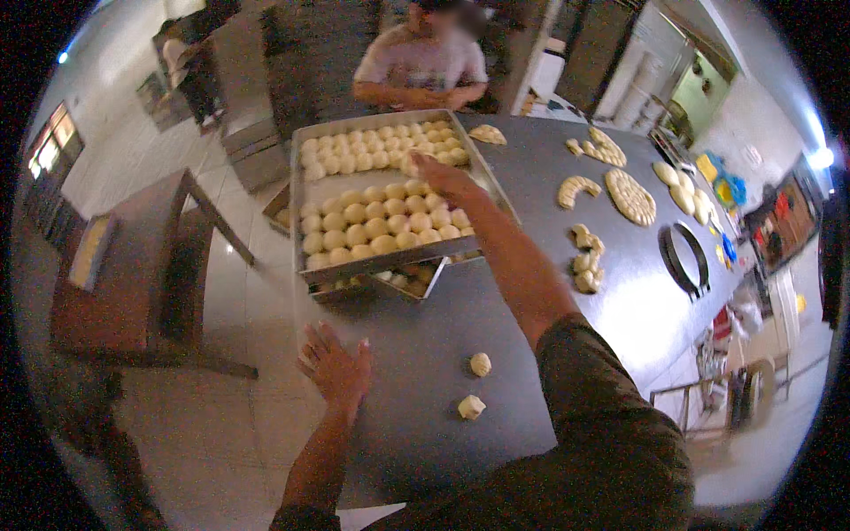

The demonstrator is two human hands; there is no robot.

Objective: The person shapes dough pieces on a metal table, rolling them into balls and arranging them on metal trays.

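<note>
A large metal tray (pixel 298 190) on the table is filled with rows of round, pale dough balls (pixel 374 221), with a bare strip between the far and near groups. My right hand (pixel 438 175) reaches over the tray, its fingers closed on a dough ball (pixel 410 163) at the edge of the far group. The fingertips are slightly blurred. Nothing is in my left hand (pixel 335 365), which lies with fingers spread at the left edge of the table. Two loose dough pieces (pixel 480 364) rest on the tabletop in front of me.
Under the large tray, another tray (pixel 416 280) juts out. Shaped dough pieces (pixel 630 197) lie along the table's right side, near a dark metal ring (pixel 683 259). A person (pixel 421 62) stands across the steel table (pixel 416 460). At left stands a wooden table (pixel 124 292).
</note>
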